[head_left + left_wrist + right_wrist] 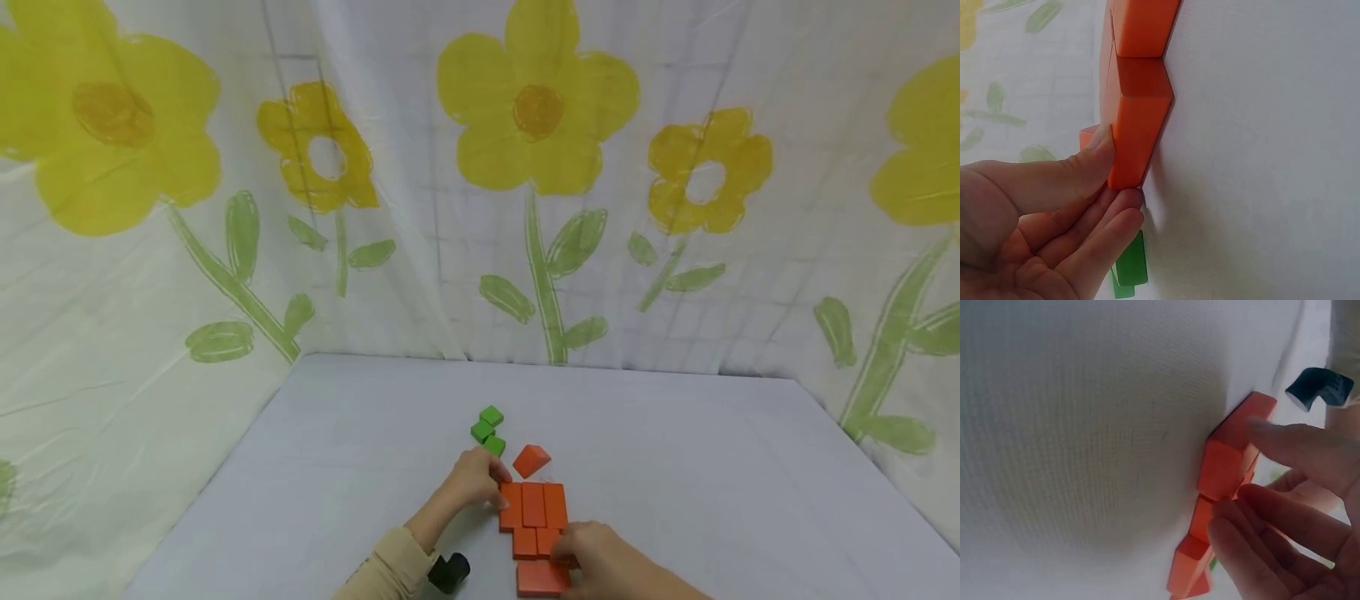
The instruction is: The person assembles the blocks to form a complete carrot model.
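Orange blocks lie close together: three upright-pointing oblongs in the far row, two smaller blocks below them, and one wide block (536,578) nearest. My left hand (474,478) pinches the left oblong block (1138,134), thumb on its upper face and fingers at its far end. At the wide block's right end is my right hand (603,562), its thumb (1291,447) against the near side and its curled fingers by the other side. These fingers partly cover the right smaller block (548,540).
Beyond the far row lies an orange wedge-shaped block (532,461). Three green cubes (483,431) sit up and left of it, touching or nearly so. A small black object (450,572) is beside the left sleeve. A flower-printed curtain (405,275) hangs behind the white table (675,450).
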The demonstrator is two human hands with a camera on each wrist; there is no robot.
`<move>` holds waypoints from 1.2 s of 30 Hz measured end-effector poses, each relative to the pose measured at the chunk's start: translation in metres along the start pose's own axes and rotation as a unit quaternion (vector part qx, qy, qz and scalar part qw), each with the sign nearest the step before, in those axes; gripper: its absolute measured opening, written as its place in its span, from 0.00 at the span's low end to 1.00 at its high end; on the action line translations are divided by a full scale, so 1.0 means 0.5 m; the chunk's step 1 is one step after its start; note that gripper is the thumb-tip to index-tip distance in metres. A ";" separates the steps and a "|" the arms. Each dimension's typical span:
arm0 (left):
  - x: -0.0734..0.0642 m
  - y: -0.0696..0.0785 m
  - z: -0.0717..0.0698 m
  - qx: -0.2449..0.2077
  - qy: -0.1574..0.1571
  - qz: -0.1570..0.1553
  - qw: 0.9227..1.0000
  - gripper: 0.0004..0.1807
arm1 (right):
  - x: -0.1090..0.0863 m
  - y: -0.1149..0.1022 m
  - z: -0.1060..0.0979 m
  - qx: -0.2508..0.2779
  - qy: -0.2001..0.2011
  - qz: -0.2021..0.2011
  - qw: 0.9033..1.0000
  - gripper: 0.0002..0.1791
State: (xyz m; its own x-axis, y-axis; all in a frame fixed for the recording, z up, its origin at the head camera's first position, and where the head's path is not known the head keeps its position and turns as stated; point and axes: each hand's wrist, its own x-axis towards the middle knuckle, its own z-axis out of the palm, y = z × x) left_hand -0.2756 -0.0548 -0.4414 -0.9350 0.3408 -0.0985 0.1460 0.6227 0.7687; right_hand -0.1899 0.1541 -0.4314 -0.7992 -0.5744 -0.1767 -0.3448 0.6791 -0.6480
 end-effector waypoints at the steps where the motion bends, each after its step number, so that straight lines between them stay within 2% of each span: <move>1: 0.000 0.001 0.000 0.000 0.000 -0.001 1.000 0.11 | 0.000 -0.001 0.000 -0.013 0.001 -0.006 1.000 0.14; 9: 0.001 0.002 0.003 0.005 0.005 -0.006 1.000 0.12 | -0.002 -0.005 0.004 -0.032 0.009 -0.026 0.999 0.09; 21: -0.002 0.002 0.003 -0.001 0.005 -0.008 1.000 0.12 | 0.002 -0.001 0.011 -0.056 0.033 -0.070 0.995 0.09; 29: -0.002 0.000 0.004 -0.003 0.004 -0.001 1.000 0.11 | 0.005 0.002 0.013 -0.063 0.045 -0.077 0.994 0.08; 36: -0.001 0.001 0.003 0.000 0.006 0.000 1.000 0.11 | 0.007 -0.002 0.013 -0.056 0.047 -0.064 0.995 0.09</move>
State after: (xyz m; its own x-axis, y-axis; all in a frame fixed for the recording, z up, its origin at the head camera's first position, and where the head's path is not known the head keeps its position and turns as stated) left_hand -0.2744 -0.0538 -0.4420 -0.9390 0.3317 -0.0911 0.1455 0.6230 0.7686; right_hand -0.1892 0.1484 -0.4363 -0.7857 -0.6181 -0.0248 -0.4951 0.6524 -0.5738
